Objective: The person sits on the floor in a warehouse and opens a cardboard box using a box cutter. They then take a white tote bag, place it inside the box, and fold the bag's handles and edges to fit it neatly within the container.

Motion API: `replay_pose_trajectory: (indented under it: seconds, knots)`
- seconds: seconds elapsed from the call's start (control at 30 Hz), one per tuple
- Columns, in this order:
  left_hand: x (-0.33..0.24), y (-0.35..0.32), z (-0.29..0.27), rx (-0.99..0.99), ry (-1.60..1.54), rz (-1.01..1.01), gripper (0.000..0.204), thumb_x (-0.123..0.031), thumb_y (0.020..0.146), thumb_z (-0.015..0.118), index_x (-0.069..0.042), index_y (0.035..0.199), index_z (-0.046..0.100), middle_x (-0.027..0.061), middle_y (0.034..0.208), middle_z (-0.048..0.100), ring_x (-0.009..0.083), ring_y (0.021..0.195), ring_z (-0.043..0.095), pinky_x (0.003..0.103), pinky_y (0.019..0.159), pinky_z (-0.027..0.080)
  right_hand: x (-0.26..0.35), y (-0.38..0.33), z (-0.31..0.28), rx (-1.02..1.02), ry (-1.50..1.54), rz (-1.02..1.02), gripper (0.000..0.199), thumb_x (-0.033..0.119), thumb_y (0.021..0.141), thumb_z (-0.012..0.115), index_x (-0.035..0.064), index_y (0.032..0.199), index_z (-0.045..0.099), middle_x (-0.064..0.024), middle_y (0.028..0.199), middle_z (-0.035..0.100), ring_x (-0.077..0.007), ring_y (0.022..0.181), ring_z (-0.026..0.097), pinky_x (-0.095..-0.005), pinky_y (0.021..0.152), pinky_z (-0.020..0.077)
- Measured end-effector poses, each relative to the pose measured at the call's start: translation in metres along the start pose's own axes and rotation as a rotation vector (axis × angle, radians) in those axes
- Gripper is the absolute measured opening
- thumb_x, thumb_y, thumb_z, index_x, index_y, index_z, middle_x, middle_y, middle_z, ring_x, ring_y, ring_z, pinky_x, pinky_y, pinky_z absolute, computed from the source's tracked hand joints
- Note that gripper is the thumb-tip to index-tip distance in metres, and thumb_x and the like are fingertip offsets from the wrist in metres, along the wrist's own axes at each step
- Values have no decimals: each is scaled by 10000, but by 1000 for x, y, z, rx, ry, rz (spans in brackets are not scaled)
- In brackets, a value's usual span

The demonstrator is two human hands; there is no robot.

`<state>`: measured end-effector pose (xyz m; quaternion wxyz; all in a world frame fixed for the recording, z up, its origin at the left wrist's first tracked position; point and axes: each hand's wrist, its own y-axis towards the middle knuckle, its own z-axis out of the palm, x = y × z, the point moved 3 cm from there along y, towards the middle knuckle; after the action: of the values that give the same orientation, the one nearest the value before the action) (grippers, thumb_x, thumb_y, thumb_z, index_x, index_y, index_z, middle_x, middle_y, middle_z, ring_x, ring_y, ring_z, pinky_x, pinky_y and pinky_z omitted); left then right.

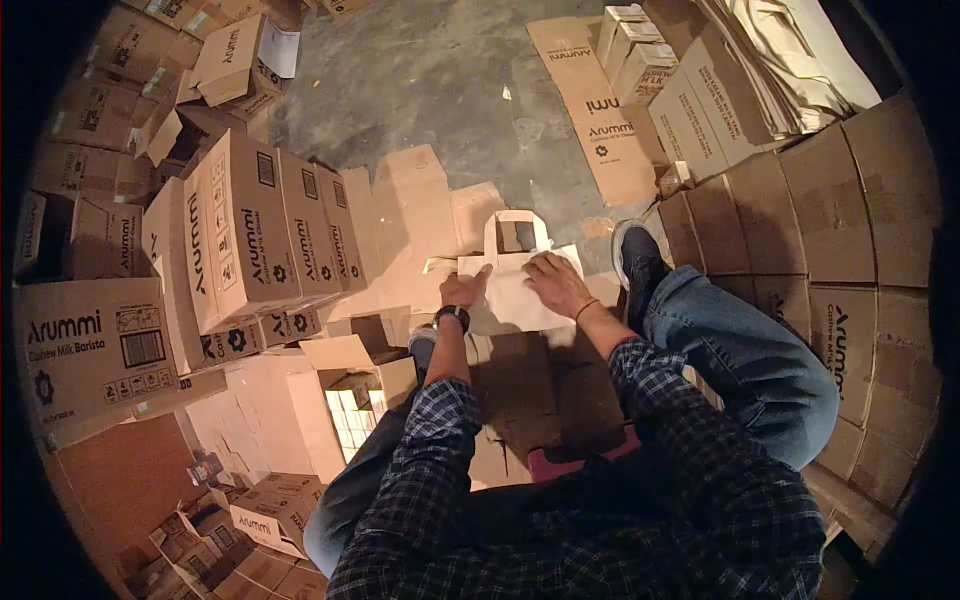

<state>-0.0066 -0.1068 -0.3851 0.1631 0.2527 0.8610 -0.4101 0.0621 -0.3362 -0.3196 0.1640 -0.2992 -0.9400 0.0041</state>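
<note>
A flat, cream-coloured tote bag (508,308) with a looped handle lies in front of me on a brown cardboard surface (525,385) between my legs. At the bag's left edge, my left hand (464,290) has its thumb on top and its fingers bent around the side. My right hand (556,284) lies palm down on the upper right part of the bag, beside the base of the handle, with its fingers somewhat spread. Dark ground shows through the handle loop. Whether the bag is cloth or paper, I cannot tell.
Stacked cardboard boxes (262,235) stand on the left. An open box (318,352) by my left leg holds small white cartons (352,412). More stacked boxes (825,190) line the right, with a pile of cream bags (785,55) beyond. Flattened cardboard (405,225) covers some concrete floor (420,75).
</note>
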Motion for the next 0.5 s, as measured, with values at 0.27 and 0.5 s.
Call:
replay_pose_trajectory:
  seconds: [0.27,0.5]
  knots:
    - [-32,-56,-21,285,-612,170,443,-252,788,754,34,1099,621,97,998,687,171,871,646,310,770,515,21,6,-48,216,130,60,941,570,622,775,57,1341,453,-150,1316,483,-307,1254,434,-476,1023,337]
    - [-26,-87,-31,280,-693,544,452,-121,786,763,-11,1159,532,85,999,651,138,842,602,293,720,501,36,2,-67,356,341,-44,937,429,579,862,8,1305,444,-210,1197,580,-386,1120,555,-436,932,461]
